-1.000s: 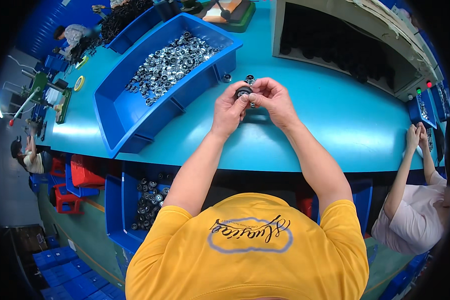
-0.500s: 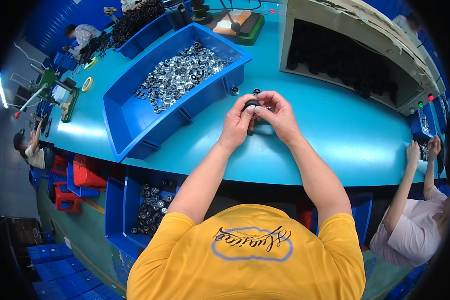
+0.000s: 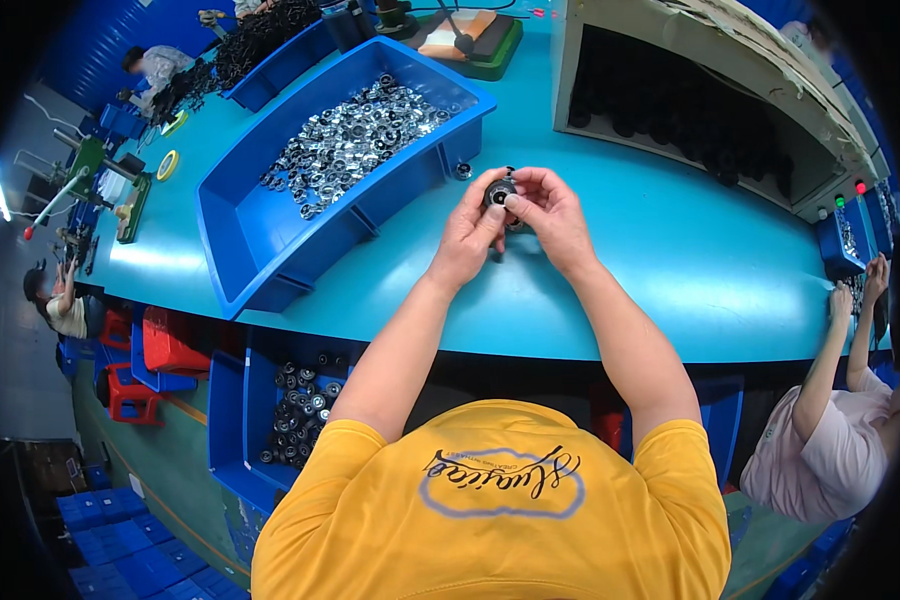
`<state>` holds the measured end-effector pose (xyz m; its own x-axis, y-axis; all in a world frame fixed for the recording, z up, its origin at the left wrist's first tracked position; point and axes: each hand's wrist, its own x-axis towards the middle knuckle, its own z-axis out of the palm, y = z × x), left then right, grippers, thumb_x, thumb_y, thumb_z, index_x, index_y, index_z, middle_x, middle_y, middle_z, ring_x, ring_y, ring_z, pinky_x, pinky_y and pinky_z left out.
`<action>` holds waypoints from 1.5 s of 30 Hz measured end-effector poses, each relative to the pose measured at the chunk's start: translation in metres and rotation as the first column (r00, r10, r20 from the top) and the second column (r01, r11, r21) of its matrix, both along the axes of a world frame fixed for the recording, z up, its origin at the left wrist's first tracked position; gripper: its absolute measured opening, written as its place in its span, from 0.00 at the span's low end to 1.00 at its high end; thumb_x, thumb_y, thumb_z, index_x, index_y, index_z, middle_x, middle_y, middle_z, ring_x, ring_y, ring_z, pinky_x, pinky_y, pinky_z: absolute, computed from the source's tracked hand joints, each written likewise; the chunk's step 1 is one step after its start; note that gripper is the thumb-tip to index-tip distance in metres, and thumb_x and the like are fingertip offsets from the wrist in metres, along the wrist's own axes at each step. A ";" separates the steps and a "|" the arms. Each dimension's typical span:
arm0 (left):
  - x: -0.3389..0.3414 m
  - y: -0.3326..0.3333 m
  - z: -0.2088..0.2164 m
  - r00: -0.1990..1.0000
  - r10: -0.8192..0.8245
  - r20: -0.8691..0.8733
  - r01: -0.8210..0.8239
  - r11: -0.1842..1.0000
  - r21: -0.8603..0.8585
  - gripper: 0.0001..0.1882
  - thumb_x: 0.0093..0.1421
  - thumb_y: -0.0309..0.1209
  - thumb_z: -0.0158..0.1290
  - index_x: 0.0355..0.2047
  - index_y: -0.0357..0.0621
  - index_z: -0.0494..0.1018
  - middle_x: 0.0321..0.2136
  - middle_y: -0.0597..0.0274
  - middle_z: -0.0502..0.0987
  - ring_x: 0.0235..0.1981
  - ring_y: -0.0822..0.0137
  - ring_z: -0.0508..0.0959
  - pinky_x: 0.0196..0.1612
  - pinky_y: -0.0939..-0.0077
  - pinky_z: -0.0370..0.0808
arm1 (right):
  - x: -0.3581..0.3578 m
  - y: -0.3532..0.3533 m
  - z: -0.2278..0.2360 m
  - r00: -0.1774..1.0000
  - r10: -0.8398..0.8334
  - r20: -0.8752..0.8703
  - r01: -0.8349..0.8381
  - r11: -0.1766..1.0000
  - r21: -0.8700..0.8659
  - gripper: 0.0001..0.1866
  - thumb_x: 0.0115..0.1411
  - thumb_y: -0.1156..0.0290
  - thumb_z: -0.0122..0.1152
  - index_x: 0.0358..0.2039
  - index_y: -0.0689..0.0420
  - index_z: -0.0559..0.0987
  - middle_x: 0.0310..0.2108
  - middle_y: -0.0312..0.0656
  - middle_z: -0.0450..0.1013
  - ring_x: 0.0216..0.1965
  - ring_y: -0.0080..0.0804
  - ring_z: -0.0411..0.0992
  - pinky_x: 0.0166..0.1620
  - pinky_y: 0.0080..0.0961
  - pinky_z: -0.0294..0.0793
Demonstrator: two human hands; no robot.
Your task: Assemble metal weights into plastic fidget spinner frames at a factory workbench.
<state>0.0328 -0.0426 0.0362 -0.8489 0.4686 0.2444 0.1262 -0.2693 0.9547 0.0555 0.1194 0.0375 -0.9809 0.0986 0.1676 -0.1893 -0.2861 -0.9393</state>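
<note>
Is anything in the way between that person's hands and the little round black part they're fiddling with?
Nothing visible is. The small round black part already sits pinched between the fingers of the left hand and right hand, held up over the teal table. The blue bin of metal rings stands off to the left, apart from the hands.

Both hands raised together over the teal counter, left hand and right hand pinching a small round black part between fingertips. Just left, a blue bin heaped with silvery metal rings. Beyond, a beige box of dark pieces. At far right, a co-worker's raised hand.
</note>
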 end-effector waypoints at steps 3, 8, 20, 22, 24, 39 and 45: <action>0.000 0.000 -0.001 0.999 -0.042 -0.018 0.040 0.995 -0.097 0.30 0.69 0.22 0.50 0.70 0.48 0.59 0.47 0.62 0.74 0.37 0.74 0.75 0.32 0.80 0.76 | -0.001 0.006 0.004 0.998 0.029 0.062 -0.029 1.000 -0.007 0.17 0.62 0.75 0.69 0.50 0.64 0.77 0.40 0.39 0.76 0.38 0.24 0.77 0.43 0.23 0.80; 0.003 0.003 -0.004 0.998 -0.023 -0.059 0.010 0.978 -0.210 0.29 0.68 0.20 0.51 0.68 0.47 0.62 0.44 0.64 0.75 0.31 0.75 0.74 0.30 0.80 0.75 | 0.006 0.004 0.012 0.984 0.021 0.175 -0.027 0.999 0.031 0.12 0.61 0.74 0.71 0.44 0.62 0.80 0.36 0.38 0.78 0.35 0.24 0.77 0.39 0.24 0.80; 0.006 0.003 0.001 1.000 -0.020 0.015 0.020 1.000 -0.016 0.27 0.68 0.22 0.52 0.67 0.46 0.65 0.43 0.64 0.77 0.34 0.75 0.75 0.31 0.79 0.74 | 0.004 0.012 0.013 0.989 0.107 0.101 -0.107 0.994 -0.003 0.13 0.63 0.72 0.69 0.46 0.61 0.80 0.40 0.40 0.80 0.36 0.25 0.78 0.40 0.23 0.79; 0.004 0.001 0.002 1.000 -0.022 0.014 0.023 1.000 -0.005 0.27 0.68 0.24 0.52 0.67 0.46 0.64 0.43 0.65 0.75 0.33 0.77 0.74 0.29 0.81 0.72 | 0.005 0.013 0.015 0.986 0.131 0.104 -0.133 0.991 0.012 0.15 0.63 0.72 0.69 0.48 0.62 0.80 0.40 0.40 0.81 0.38 0.26 0.79 0.41 0.24 0.79; 0.003 -0.001 0.004 0.999 -0.036 0.020 0.036 0.999 0.009 0.26 0.69 0.26 0.52 0.67 0.46 0.64 0.42 0.65 0.75 0.32 0.78 0.73 0.28 0.83 0.71 | 0.006 0.013 0.018 0.984 0.139 0.111 -0.142 0.990 0.021 0.16 0.63 0.72 0.68 0.50 0.63 0.80 0.40 0.40 0.81 0.39 0.26 0.79 0.42 0.24 0.79; 0.004 0.002 0.002 0.996 0.066 -0.056 -0.070 0.996 -0.064 0.19 0.70 0.25 0.53 0.61 0.45 0.72 0.33 0.68 0.78 0.28 0.81 0.74 0.26 0.86 0.71 | 0.005 0.003 0.008 0.994 -0.040 0.099 0.028 0.992 0.123 0.12 0.62 0.71 0.69 0.44 0.63 0.81 0.34 0.38 0.80 0.32 0.21 0.76 0.37 0.21 0.77; -0.001 0.007 -0.012 0.955 0.131 -0.265 -0.164 0.981 -0.105 0.26 0.64 0.19 0.58 0.62 0.43 0.71 0.37 0.66 0.80 0.36 0.77 0.79 0.33 0.85 0.75 | 0.005 0.002 0.003 0.993 -0.009 0.114 0.005 0.999 0.035 0.11 0.64 0.71 0.68 0.43 0.64 0.81 0.36 0.39 0.80 0.36 0.22 0.78 0.39 0.22 0.79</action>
<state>0.0318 -0.0354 0.0247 -0.8274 0.3836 0.4102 0.4000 -0.1101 0.9099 0.0610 0.1218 0.0406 -0.9931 0.1021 0.0581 -0.0823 -0.2524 -0.9641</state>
